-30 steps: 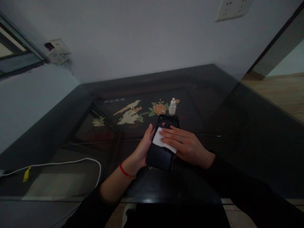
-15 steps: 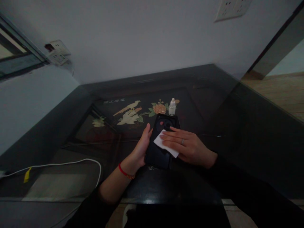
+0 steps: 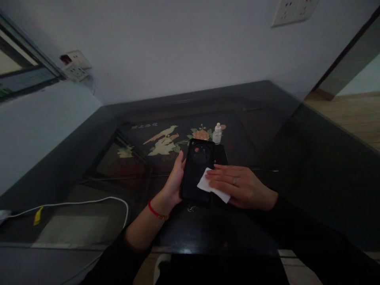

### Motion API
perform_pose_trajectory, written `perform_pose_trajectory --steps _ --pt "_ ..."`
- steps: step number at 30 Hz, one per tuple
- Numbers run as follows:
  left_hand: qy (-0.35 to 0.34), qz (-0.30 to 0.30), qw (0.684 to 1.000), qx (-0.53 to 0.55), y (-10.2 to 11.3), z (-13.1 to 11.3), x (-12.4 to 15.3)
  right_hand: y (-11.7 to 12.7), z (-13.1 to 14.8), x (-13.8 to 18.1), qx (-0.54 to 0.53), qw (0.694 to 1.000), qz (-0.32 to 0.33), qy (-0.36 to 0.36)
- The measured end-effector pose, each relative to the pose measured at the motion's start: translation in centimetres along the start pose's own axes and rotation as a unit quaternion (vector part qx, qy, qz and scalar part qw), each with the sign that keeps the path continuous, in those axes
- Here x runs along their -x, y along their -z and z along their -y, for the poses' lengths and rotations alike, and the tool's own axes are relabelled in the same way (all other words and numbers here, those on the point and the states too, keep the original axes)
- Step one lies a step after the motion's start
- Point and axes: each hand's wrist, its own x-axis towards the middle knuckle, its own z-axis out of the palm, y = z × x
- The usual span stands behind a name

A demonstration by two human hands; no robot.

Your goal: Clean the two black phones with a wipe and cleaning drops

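Observation:
A black phone (image 3: pixel 196 170) with a round camera ring faces back-up, tilted up off the dark table. My left hand (image 3: pixel 173 183) grips its left edge, a red cord round the wrist. A folded white wipe (image 3: pixel 211 187) lies against the phone's lower right part. My right hand (image 3: pixel 242 186), with a ring on one finger, presses flat fingers onto that wipe. A small clear dropper bottle (image 3: pixel 217 134) with a white cap stands upright just beyond the phone.
The dark glass-topped table (image 3: pixel 267 130) carries an inlaid bird and flower picture (image 3: pixel 166 140). A white cable (image 3: pixel 89 204) with a yellow tag curves over the left side. Wall sockets (image 3: pixel 75 65) sit at the left corner, and another socket plate (image 3: pixel 293 10) at top right.
The phone's top has lifted and swung left in my left hand. My right hand and the wipe have slid down and right, toward the phone's lower right edge.

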Motion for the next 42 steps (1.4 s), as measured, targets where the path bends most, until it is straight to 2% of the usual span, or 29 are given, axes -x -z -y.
perform_pose_trajectory --steps 2,5,7,12,16,19,23,26,28,35,40,42 --pt "0.011 0.015 1.0 0.017 0.1 0.3 0.0 0.1 -0.1 0.3 -0.002 0.999 -0.03 -0.044" --pt "0.054 0.049 0.997 0.022 -0.1 1.1 0.2 0.3 -0.8 0.8 0.045 0.977 -0.098 -0.182" --pt "0.093 0.062 0.994 0.011 -0.3 1.6 0.5 0.2 -1.2 1.0 0.076 0.965 -0.114 -0.222" --pt "0.112 0.048 0.993 0.006 -1.1 2.5 1.3 -0.5 -0.9 0.4 0.079 0.981 -0.086 -0.153" --pt "0.109 0.021 0.994 0.012 -1.4 2.2 1.2 -0.7 -0.6 0.1 0.067 0.995 -0.021 -0.074" --pt "0.094 0.028 0.995 0.016 -1.2 1.6 1.0 -0.1 -1.1 0.5 0.061 0.997 0.019 -0.039" --pt "0.089 0.053 0.995 0.002 -0.5 1.3 1.0 0.9 -2.1 1.0 0.109 0.992 -0.001 -0.057" --pt "0.115 0.097 0.989 -0.001 -0.2 1.7 1.0 1.1 -2.4 1.1 0.124 0.985 -0.059 -0.105" --pt "0.144 0.114 0.983 -0.01 -0.2 2.1 1.0 0.8 -2.2 0.9 0.115 0.983 -0.075 -0.119" --pt "0.149 0.072 0.986 -0.026 -0.8 2.6 1.0 0.0 -2.2 0.8 0.108 0.993 0.014 -0.052" --pt "0.149 0.096 0.984 -0.018 -0.4 2.3 0.8 0.7 -2.7 1.0 0.129 0.988 0.042 -0.07" --pt "0.131 0.084 0.988 -0.021 -0.3 2.1 0.7 0.9 -2.6 1.0 0.134 0.987 0.035 -0.08"
